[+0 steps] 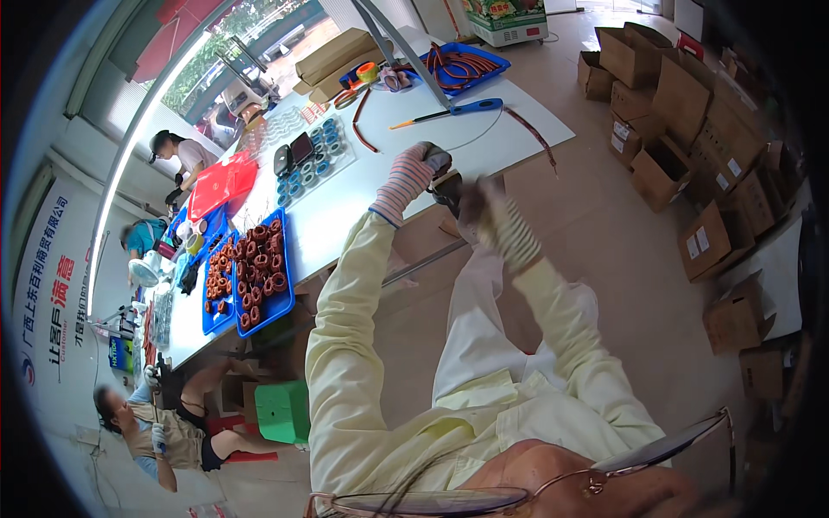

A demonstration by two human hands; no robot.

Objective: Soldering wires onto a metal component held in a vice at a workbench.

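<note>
My left hand (417, 177), in a pink-and-white striped glove with dark fingertips, is closed at the table's near edge. Its fingers are wrapped round a small dark piece (446, 183) with a pale edge, mostly covered and too unclear to name. Just to the right is my right hand (492, 216), in a dark-palmed striped glove. Motion smears its fingers, so whether it grips anything is hidden. Beyond both hands a blue-handled tool (475, 107) with an orange tip lies on the white table (345, 216), near a thin wire and a dark red braided strip (531, 138).
Blue trays (287, 285) of reddish-brown wound rings stand left on the table. Farther back are blue-and-white rolls (324, 147), a red sheet (223, 186) and another blue tray (488, 71) of reddish strips. Cardboard boxes (665, 173) line the right floor. Several people work at left.
</note>
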